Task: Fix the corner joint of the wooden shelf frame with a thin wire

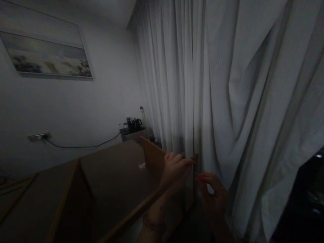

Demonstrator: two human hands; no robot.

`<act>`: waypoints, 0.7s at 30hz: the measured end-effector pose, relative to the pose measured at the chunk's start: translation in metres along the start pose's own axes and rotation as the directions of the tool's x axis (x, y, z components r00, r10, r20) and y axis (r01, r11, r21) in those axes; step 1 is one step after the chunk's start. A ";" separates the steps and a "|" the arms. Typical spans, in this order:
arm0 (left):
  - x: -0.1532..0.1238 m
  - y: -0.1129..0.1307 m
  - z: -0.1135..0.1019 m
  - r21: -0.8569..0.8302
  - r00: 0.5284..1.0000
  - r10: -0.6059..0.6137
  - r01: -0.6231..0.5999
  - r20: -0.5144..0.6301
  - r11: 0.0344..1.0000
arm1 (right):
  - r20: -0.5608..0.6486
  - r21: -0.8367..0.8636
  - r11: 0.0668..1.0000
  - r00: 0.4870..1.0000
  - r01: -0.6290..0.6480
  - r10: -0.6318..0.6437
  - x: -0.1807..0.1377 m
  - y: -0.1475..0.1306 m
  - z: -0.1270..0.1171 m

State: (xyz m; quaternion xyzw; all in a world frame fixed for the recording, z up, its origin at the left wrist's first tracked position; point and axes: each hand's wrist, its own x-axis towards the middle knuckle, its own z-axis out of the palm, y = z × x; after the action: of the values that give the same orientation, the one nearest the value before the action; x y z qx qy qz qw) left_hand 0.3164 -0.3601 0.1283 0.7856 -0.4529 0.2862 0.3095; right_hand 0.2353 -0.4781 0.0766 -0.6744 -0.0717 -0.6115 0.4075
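Observation:
The room is dim. My left hand (pixel 175 172) rests on the top edge of a brown wooden panel (pixel 154 158) at the end of a wooden desk (pixel 113 182), fingers curled over the corner. My right hand (pixel 214 194) is just to the right, fingers pinched together around something thin and small that I cannot make out. Both hands are close to the pale curtain (pixel 227 101), which hangs directly behind them.
A framed picture (pixel 48 57) hangs on the left wall. A black kettle (pixel 136 124) stands on a small cabinet in the far corner. A cable (pixel 83 145) runs along the wall from a socket. Something dark sits at the lower right.

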 end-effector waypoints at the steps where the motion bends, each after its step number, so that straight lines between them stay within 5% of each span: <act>1: 0.000 0.000 0.000 0.001 1.000 0.005 -0.005 -0.001 1.000 | 0.027 -0.041 0.999 0.999 0.034 -0.033 0.001 -0.001 -0.001; 5: 0.001 -0.002 0.002 0.016 1.000 0.007 -0.007 -0.011 1.000 | 0.151 -0.058 0.993 0.983 -0.101 0.108 0.002 -0.008 -0.006; 8: 0.001 -0.003 0.004 0.006 1.000 0.008 -0.008 -0.017 1.000 | 0.267 0.025 0.948 0.916 -0.316 0.298 0.005 -0.012 -0.009; 12: 0.000 -0.004 0.005 -0.003 1.000 0.006 -0.006 -0.011 1.000 | 0.364 0.125 0.875 0.842 -0.468 0.398 0.009 -0.013 -0.010; 21: 0.000 -0.001 0.001 0.006 1.000 -0.003 0.003 -0.005 1.000 | 0.153 0.312 0.844 0.900 -0.436 0.408 0.007 -0.013 0.000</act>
State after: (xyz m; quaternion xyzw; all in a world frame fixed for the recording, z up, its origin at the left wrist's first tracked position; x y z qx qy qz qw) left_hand 0.3180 -0.3605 0.1274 0.7866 -0.4500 0.2889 0.3086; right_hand 0.2296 -0.4722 0.0890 -0.6174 -0.0420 -0.4573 0.6387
